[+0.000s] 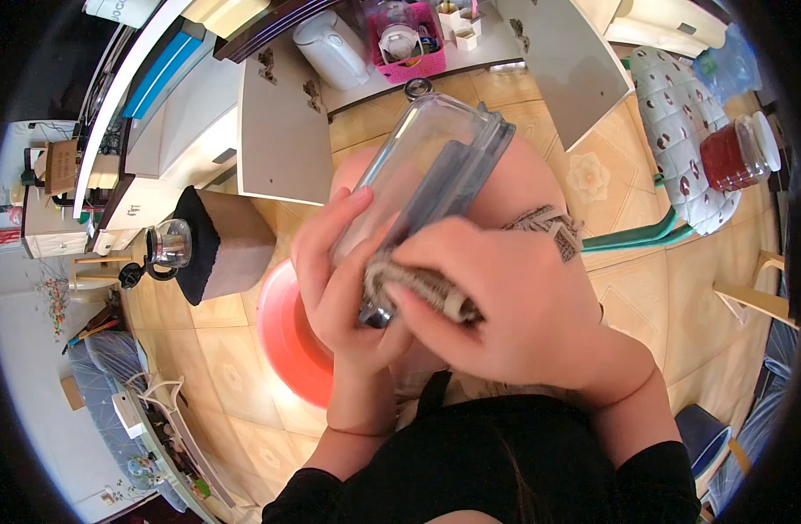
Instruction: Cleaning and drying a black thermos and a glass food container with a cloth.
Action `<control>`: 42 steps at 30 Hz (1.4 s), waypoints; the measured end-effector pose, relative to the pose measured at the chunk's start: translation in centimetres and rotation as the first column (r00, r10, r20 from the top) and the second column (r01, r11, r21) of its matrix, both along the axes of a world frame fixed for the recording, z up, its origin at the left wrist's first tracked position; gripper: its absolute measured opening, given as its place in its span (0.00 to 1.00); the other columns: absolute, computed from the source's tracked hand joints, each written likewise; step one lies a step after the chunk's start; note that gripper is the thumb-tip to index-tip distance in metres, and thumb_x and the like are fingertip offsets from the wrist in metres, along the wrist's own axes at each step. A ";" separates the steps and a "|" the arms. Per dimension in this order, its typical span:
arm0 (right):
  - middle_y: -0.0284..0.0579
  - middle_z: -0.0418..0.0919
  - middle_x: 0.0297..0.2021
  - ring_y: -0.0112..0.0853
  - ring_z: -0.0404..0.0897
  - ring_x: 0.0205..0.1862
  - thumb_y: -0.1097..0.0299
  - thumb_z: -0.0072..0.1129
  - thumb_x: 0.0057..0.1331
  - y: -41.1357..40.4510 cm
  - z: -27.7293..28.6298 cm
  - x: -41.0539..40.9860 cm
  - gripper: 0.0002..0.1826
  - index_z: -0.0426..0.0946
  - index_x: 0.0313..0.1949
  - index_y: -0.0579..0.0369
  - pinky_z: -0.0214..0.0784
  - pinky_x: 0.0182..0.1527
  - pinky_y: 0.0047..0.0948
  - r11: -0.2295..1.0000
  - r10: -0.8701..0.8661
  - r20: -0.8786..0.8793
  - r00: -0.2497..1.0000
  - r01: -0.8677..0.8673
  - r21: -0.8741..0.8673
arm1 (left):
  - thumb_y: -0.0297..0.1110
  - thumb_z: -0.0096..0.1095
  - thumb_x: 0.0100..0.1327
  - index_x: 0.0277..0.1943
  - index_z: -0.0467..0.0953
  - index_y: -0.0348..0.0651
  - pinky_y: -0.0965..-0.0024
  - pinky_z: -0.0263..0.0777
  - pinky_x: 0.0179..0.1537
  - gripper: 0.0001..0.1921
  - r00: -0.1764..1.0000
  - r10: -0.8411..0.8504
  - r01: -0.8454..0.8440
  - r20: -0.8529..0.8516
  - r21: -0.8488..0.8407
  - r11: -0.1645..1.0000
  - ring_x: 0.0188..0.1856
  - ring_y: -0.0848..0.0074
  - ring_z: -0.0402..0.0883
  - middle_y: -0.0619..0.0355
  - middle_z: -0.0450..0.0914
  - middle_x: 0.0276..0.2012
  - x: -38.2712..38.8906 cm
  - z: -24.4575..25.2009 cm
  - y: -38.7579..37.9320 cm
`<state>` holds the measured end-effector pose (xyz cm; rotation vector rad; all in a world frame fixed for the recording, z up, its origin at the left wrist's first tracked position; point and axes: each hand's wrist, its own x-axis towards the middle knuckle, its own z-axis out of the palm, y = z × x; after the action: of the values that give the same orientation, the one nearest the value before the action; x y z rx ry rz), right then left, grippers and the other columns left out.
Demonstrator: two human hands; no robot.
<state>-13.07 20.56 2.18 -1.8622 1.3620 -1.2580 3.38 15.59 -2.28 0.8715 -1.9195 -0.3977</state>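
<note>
My left hand (338,281) holds a clear plastic container (400,164) with a grey edge piece, tilted above my knees. Pinched in my right hand (505,295) is a folded brown-and-beige cloth (426,285), pressed at the near end of the container. The exact contact between cloth and container is partly hidden by my fingers. A red plastic basin (292,334) stands on the floor to the left, partly behind my left forearm.
Ahead, an open cabinet holds a white electric kettle (335,52) and a pink basket (410,72). Its doors (282,131) stick out on both sides. A glass pot (171,245) sits on a stool at left; a jar of red contents (734,154) is on a padded chair at right.
</note>
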 end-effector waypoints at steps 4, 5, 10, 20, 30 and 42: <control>0.43 0.81 0.32 0.31 0.82 0.33 0.75 0.66 0.63 -1.4 -1.1 -1.6 0.08 0.78 0.41 0.59 0.74 0.38 0.26 0.962 -0.247 0.033 0.968 0.249 -0.108 | 0.30 0.69 0.43 0.49 0.84 0.36 0.54 0.67 0.63 0.25 0.999 -0.013 0.013 0.041 0.000 1.000 0.61 0.51 0.75 0.46 0.78 0.59 0.1 0.3 -0.5; 0.43 0.80 0.32 0.28 0.81 0.34 0.77 0.65 0.64 -1.8 -1.3 -2.1 0.07 0.78 0.41 0.61 0.73 0.39 0.25 0.933 -0.323 0.051 0.945 0.327 -0.152 | 0.29 0.70 0.41 0.48 0.84 0.36 0.54 0.67 0.63 0.25 0.999 -0.010 0.011 0.053 -0.028 1.000 0.61 0.51 0.75 0.46 0.78 0.59 0.1 0.3 -0.5; 0.42 0.79 0.33 0.24 0.78 0.35 0.79 0.64 0.64 -2.3 -1.5 -2.3 0.07 0.77 0.41 0.63 0.71 0.40 0.23 0.941 -0.290 0.183 0.939 0.315 -0.123 | 0.28 0.70 0.40 0.49 0.84 0.36 0.54 0.67 0.63 0.26 0.998 -0.007 0.008 0.065 -0.015 1.000 0.60 0.52 0.75 0.46 0.78 0.59 0.1 0.4 -0.5; 0.45 0.83 0.34 0.39 0.85 0.32 0.66 0.68 0.64 0.1 -0.2 1.0 0.14 0.78 0.47 0.53 0.76 0.35 0.32 0.998 -0.061 -0.015 0.998 0.061 -0.002 | 0.33 0.71 0.47 0.49 0.84 0.35 0.52 0.67 0.65 0.23 0.999 0.020 -0.021 0.028 0.056 0.998 0.61 0.51 0.75 0.44 0.78 0.58 -0.1 0.4 -0.2; 0.42 0.80 0.32 0.24 0.79 0.33 0.78 0.65 0.63 -2.5 -1.2 -2.3 0.07 0.78 0.40 0.62 0.72 0.38 0.24 0.924 -0.320 0.044 0.946 0.322 -0.204 | 0.29 0.69 0.40 0.48 0.84 0.35 0.52 0.67 0.63 0.26 0.998 -0.012 0.012 0.060 0.006 1.000 0.60 0.51 0.75 0.45 0.78 0.58 0.2 0.4 -0.7; 0.46 0.81 0.34 0.37 0.84 0.31 0.70 0.68 0.64 -0.8 -0.1 0.5 0.11 0.78 0.44 0.57 0.75 0.35 0.30 0.984 -0.175 -0.059 0.983 0.172 -0.053 | 0.30 0.70 0.43 0.49 0.84 0.35 0.53 0.66 0.64 0.24 1.000 0.031 -0.031 0.001 0.067 0.997 0.61 0.51 0.75 0.45 0.78 0.58 -0.4 0.5 -0.4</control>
<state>-12.59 19.74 2.03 -1.8636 1.5697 -1.3370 3.01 15.23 -1.82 0.9435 -1.8995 -0.4464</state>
